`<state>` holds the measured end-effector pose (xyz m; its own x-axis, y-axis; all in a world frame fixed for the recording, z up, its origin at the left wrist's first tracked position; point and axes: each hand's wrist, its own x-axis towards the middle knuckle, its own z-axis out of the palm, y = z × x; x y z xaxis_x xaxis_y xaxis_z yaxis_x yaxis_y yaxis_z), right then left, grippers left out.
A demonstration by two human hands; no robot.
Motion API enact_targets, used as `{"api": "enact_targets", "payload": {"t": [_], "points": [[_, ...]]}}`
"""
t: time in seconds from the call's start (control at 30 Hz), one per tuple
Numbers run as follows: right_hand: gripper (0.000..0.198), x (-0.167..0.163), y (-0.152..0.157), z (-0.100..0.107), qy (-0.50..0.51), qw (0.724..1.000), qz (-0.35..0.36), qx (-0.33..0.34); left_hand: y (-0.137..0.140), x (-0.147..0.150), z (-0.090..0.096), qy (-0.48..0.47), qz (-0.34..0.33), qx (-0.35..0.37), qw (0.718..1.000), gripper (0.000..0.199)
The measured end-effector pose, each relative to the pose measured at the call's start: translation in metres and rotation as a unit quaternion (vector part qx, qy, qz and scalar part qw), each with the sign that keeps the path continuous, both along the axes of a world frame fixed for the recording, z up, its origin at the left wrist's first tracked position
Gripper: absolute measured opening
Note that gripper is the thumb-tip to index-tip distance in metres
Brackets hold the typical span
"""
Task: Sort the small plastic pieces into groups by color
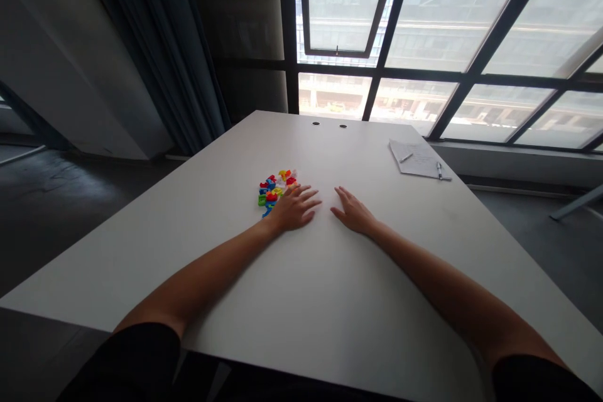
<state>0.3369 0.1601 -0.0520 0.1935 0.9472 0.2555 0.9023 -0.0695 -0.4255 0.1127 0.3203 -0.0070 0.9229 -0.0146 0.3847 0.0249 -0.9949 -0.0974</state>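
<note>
Overlapping the coloured pieces (272, 197) in this view, left hand (294, 208) lies palm down, fingers spread, nothing visibly gripped; contact unclear; right hand (354, 212) near it, fingers extended, apparently empty; looks like poised hands, no piece lifted; grasping one would call for curled fingers; no container seen, pieces loose on white surface (320, 289).

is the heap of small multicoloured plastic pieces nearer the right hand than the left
No, the small multicoloured plastic pieces lie by the left hand, with the right hand farther off.
</note>
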Motion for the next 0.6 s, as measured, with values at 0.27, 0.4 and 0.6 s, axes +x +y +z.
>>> {"api": "enact_targets", "payload": {"t": [0.27, 0.4, 0.6], "points": [[0.062, 0.009, -0.076, 0.008, -0.131, 0.98, -0.102, -0.105, 0.063, 0.05, -0.006, 0.024, 0.144, 0.025, 0.989, 0.043], [0.06, 0.009, -0.074, 0.007, -0.137, 0.982, -0.104, -0.084, 0.082, 0.054, -0.009, 0.005, 0.188, 0.011, 0.982, 0.034], [0.054, 0.012, -0.075, -0.002, -0.121, 0.987, -0.105, -0.032, 0.083, 0.037, 0.0, -0.04, 0.226, -0.002, 0.973, 0.042]]}}
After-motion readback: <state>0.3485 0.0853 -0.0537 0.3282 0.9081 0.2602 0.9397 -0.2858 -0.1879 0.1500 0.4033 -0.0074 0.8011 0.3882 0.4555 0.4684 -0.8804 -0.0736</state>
